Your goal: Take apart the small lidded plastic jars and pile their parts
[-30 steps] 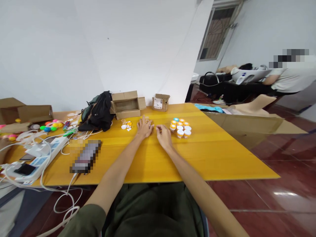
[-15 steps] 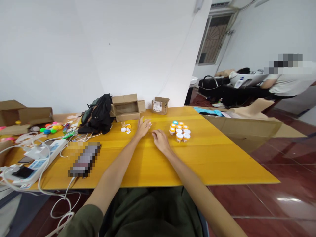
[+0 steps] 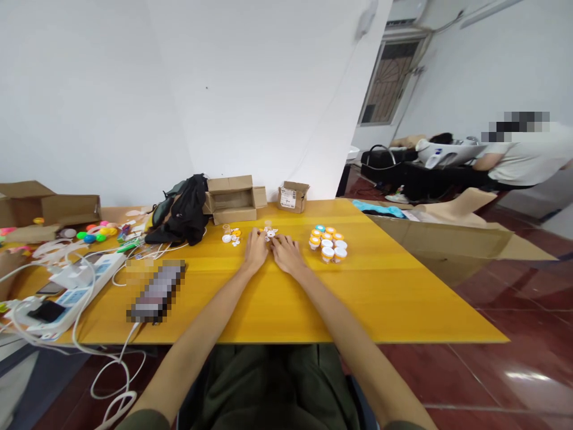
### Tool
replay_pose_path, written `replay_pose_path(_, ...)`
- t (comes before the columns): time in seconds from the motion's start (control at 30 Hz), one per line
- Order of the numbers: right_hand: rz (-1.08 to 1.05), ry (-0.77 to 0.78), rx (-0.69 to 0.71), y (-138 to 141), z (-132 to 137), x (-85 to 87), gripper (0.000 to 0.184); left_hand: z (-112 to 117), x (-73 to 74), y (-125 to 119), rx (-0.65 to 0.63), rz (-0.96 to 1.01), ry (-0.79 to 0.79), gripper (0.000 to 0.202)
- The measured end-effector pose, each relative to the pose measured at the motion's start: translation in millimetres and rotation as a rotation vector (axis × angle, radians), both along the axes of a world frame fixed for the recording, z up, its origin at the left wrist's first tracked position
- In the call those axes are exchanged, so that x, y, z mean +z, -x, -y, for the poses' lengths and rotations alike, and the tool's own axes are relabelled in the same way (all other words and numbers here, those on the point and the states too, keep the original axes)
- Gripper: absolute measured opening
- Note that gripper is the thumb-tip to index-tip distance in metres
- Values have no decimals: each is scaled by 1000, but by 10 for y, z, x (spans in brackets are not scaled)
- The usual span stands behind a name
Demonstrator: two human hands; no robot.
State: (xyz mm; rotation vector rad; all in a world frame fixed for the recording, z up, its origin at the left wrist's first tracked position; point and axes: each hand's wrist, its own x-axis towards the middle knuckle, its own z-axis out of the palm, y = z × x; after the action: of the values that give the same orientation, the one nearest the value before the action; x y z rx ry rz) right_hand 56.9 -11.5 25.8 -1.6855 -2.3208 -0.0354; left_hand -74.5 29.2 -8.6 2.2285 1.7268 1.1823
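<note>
Several small white pieces (image 3: pixel 271 233) lie on the yellow table between my two hands, with a small clear cup (image 3: pixel 268 224) just behind them. My left hand (image 3: pixel 256 252) rests at their left side, its fingers curled toward them. From the right, my right hand (image 3: pixel 287 253) meets them with bent fingers, the fingertips close to those of the left. Whatever is pinched in either hand is too small to make out. Right of my right hand stands a group of small clear jars with white, orange and blue lids (image 3: pixel 327 243).
To the left lie another clear cup (image 3: pixel 226 229), a white lid (image 3: pixel 227 239) and loose white pieces. Behind are an open cardboard box (image 3: pixel 231 200), a smaller box (image 3: pixel 292 197) and a black bag (image 3: pixel 181 212). A phone (image 3: pixel 159 291) and power strip (image 3: pixel 85 289) occupy the left. Another person sits far right.
My left hand has lowered from its raised, spread pose and its fingers have curled. Both hands have drawn together around the white pieces, and the clear cup now stands behind them.
</note>
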Motion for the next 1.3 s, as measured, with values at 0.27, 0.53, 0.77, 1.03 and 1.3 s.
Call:
replay_pose_path(0.27, -38, -28, -46, 27, -142, -9, 34, -124, 71, -5, 29, 9, 49, 30)
replay_pose_path(0.53, -28, -97, 27, 9, -82, -54, 34, -84, 59, 1, 14, 67, 50, 29)
replay_pose_path(0.77, -23, -102, -4, 17, -129, -49, 34, -34, 53, 33, 83, 25, 74, 39)
replay_pose_path(1.03, -78, -53, -99, -33, -377, -28, 40, -113, 79, -8, 129, -23, 163, 39)
replay_pose_path(1.3, -41, -101, 19, -78, -328, -83, 36, -114, -3, 93, 37, 76, 125, 47)
